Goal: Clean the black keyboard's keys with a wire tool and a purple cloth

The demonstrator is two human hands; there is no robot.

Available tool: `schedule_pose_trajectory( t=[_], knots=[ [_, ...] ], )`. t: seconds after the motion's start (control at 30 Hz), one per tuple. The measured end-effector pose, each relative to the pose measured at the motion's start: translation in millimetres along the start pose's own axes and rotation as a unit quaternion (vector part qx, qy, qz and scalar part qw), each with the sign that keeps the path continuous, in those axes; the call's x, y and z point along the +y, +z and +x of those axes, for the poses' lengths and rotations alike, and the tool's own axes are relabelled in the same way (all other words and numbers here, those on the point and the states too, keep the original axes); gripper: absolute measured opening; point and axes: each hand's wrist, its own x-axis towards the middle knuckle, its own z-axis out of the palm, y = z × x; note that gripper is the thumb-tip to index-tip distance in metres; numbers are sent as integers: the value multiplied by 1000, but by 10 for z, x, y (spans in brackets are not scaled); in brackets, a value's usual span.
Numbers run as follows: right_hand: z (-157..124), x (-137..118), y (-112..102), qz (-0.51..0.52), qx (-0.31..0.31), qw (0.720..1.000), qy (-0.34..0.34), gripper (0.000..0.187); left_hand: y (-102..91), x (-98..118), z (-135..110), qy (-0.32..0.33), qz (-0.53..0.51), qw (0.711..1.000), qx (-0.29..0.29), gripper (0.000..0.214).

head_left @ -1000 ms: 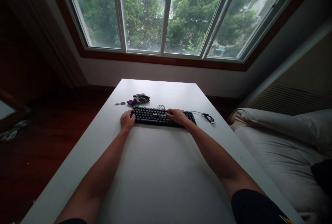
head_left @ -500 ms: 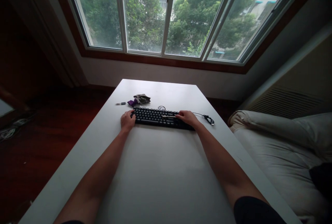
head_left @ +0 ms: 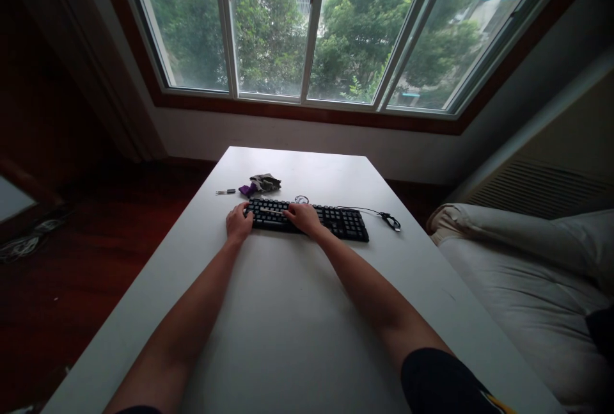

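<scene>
A black keyboard [head_left: 345,223] lies flat across the white table [head_left: 292,299]. My left hand [head_left: 238,221] is closed around its left end, thumb on the front side and fingers toward the back. Over the left-middle keys, my right hand [head_left: 302,215] pinches a thin, light-coloured brush [head_left: 272,211]. The brush points left and lies low along the key rows; its tip is too small to see clearly. The right forearm passes over the keyboard's front edge.
Behind the keyboard lie a crumpled grey and purple cloth or wrapper [head_left: 265,183] and a small thin tool [head_left: 225,191]. The coiled USB cable [head_left: 391,221] rests to the right. A pale sofa [head_left: 499,273] stands right of the table; a window [head_left: 307,30] is ahead.
My right hand has moved left with the brush, from the keyboard's right part to its left-middle keys. My left hand stays on the left end.
</scene>
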Motion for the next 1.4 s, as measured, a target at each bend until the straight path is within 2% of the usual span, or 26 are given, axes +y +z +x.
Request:
schedule_pose_trajectory(
  t=[0.2, 0.37, 0.5, 0.67, 0.87, 1.2, 1.4],
  knots=[
    [125, -324, 55, 23, 13, 1000, -13, 45, 5, 7, 15, -10, -2, 1000, 2, 40],
    [87, -327, 80, 79, 15, 993, -89, 31, 25, 0, 31, -8, -7, 1000, 4, 45],
    [59, -278, 135, 127, 16, 983, -134, 32, 50, -27, 28, -14, -3, 1000, 18, 51],
    [100, -311, 171, 131, 9, 982, -132, 32, 40, -27, 18, -25, 7, 999, 26, 52],
    [128, -400, 84, 98, -22, 990, -98, 34, 14, 12, 23, -38, 11, 999, 12, 49],
    [72, -133, -96, 45, -60, 993, -95, 37, -17, 44, 7, -30, 18, 999, 8, 37],
    [-36, 35, -162, 31, -56, 994, -93, 36, 7, 28, 8, -17, 25, 999, 14, 35]
  ],
)
